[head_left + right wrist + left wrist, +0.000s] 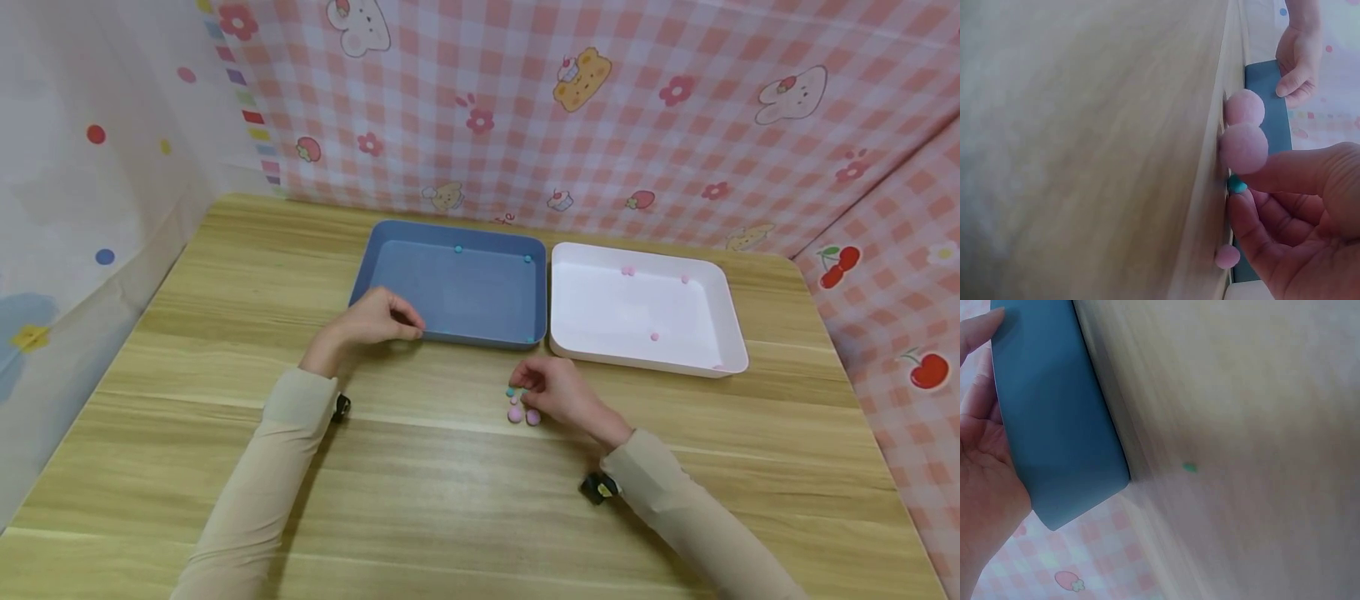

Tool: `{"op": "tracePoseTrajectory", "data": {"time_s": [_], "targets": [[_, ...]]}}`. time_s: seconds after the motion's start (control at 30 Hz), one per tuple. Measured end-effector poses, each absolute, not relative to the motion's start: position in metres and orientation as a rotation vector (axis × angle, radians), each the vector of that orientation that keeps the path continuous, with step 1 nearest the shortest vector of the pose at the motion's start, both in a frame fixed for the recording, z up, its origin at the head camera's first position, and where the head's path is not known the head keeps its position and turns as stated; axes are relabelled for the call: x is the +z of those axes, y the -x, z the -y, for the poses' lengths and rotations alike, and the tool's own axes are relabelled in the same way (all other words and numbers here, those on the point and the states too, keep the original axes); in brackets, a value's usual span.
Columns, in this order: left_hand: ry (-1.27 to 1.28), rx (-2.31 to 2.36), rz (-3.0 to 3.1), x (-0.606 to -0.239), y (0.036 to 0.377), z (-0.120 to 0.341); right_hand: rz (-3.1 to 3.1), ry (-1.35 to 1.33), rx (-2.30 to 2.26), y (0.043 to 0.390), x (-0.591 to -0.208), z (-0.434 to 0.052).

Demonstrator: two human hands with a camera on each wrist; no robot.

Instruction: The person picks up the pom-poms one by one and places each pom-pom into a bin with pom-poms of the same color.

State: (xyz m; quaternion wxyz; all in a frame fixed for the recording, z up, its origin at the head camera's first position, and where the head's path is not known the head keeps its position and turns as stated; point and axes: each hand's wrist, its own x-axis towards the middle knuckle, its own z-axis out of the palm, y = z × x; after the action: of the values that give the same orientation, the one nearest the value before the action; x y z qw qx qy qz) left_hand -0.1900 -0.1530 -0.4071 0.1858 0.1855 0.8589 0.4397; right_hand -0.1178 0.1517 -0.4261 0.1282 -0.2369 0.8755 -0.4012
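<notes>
My left hand [378, 317] holds the front rim of the blue tray [450, 337] near its left corner. In the left wrist view the thumb lies over the rim of the tray [1054, 412], the fingers partly hidden behind its wall. Nearer the middle of the table, my right hand [558, 390] pinches a small teal pom-pom [1237, 184] between thumb and finger. Close by lie two larger pink pom-poms [514, 414], a small pale pink pom-pom [1227, 256] and another teal pom-pom [510, 392].
A white tray [648, 364] stands right of the blue one, with several small pink pom-poms [655, 337] inside. Small teal pom-poms [458, 249] lie in the blue tray. A checked pink cloth [450, 100] hangs behind the wooden table [420, 500].
</notes>
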Motion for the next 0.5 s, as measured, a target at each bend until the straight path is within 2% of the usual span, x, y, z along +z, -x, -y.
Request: {"op": "tracePoseTrajectory", "data": {"time_s": [0.5], "targets": [[-0.535, 1.242, -2.443, -0.4078, 0.1908, 0.1525, -2.536, 0.691, -1.190, 0.1181, -0.4220, -0.1490]]}}
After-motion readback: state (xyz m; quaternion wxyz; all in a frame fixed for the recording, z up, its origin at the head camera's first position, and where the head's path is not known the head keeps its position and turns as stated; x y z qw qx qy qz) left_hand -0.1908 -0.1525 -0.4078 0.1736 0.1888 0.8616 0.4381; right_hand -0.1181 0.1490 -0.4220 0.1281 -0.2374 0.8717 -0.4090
